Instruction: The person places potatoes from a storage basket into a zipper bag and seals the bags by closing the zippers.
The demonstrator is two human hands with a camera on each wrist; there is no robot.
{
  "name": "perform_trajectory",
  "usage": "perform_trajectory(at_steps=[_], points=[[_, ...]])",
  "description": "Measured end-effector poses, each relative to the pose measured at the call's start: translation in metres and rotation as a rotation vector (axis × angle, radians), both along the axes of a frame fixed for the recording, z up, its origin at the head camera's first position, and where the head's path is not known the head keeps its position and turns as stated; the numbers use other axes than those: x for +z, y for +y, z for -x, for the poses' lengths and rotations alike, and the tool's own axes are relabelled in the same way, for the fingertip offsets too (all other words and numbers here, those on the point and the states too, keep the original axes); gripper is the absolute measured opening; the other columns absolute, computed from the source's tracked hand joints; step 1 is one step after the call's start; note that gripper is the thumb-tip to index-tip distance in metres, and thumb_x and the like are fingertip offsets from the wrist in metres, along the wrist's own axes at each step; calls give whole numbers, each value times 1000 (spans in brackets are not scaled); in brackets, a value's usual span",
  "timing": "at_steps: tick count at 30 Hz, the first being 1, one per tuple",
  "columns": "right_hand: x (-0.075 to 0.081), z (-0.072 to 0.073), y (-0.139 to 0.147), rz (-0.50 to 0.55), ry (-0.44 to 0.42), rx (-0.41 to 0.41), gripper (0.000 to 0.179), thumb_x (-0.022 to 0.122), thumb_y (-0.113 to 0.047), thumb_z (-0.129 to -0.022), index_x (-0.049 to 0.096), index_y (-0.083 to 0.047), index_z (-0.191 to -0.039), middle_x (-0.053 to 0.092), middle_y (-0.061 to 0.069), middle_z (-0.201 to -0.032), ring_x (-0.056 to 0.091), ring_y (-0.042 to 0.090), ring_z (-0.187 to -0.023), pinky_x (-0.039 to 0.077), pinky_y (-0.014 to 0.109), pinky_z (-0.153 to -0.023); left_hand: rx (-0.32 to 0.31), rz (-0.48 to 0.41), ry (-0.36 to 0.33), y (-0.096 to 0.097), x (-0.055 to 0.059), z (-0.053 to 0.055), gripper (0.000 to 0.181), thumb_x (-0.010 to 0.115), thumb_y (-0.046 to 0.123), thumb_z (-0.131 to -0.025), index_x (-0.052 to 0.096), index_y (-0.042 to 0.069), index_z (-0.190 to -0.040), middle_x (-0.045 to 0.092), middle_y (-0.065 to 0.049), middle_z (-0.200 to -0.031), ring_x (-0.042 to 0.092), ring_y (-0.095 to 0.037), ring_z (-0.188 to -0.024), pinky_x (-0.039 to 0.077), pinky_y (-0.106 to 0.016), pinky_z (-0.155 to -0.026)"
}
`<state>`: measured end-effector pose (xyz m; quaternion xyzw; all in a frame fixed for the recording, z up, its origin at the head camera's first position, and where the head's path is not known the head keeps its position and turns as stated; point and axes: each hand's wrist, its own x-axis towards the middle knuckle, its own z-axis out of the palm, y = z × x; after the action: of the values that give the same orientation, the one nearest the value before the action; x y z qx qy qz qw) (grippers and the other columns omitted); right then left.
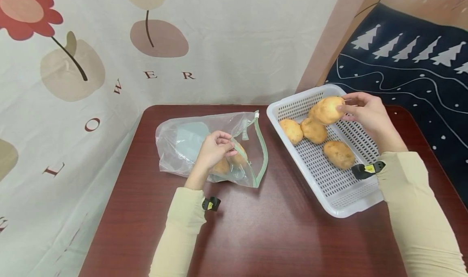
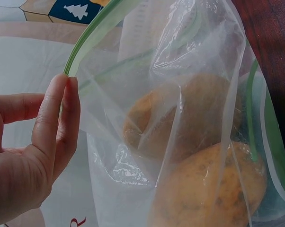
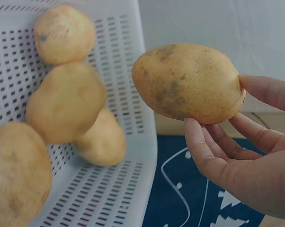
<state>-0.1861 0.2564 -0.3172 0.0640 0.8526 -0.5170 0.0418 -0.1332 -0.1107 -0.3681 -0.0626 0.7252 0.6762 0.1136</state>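
My left hand (image 1: 216, 149) pinches the green-edged rim of a clear zip bag (image 1: 183, 124) that lies on its side, its mouth facing right. Through the film, two potatoes (image 2: 211, 189) show near the mouth in the left wrist view. Over the far part of the white basket, my right hand (image 1: 371, 114) holds a potato (image 3: 190, 82) by one end, between thumb and fingertips. This potato is yellow-brown with dark patches and is raised above the others. Several more potatoes (image 1: 339, 154) lie in the basket below it.
The white perforated basket (image 1: 307, 173) stands at the right of the dark red table (image 1: 263, 236), close to the bag's mouth. A floral cloth (image 1: 237, 45) hangs behind the table, and a dark blue cloth with trees (image 1: 402, 78) at the right.
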Motion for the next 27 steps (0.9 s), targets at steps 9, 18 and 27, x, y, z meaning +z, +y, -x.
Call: perform_trajectory(at_steps=[9, 18, 27], points=[[6, -4, -21, 6, 45, 64, 42, 64, -21, -86, 50, -2, -121, 52, 2, -105, 53, 8, -88, 56, 15, -68, 12, -6, 2, 0, 0, 0, 21, 55, -10, -85, 49, -13, -105, 52, -13, -81, 60, -14, -63, 59, -26, -68], [9, -7, -44, 45, 65, 106, 41, 65, -17, -86, 51, -1, -120, 54, 2, -105, 54, 8, -86, 56, 17, -68, 11, 0, 0, 1, 1, 1, 21, 55, -9, -85, 49, -13, -105, 52, -13, -81, 60, -14, -63, 59, -26, -68], [5, -8, -70, 116, 87, 142, 36, 64, -9, -85, 53, 2, -117, 56, 4, -102, 56, 8, -84, 58, 25, -70, 5, 4, -1, 2, 1, 0, 21, 54, -9, -85, 49, -13, -105, 52, -13, -81, 60, -13, -63, 59, -26, -68]])
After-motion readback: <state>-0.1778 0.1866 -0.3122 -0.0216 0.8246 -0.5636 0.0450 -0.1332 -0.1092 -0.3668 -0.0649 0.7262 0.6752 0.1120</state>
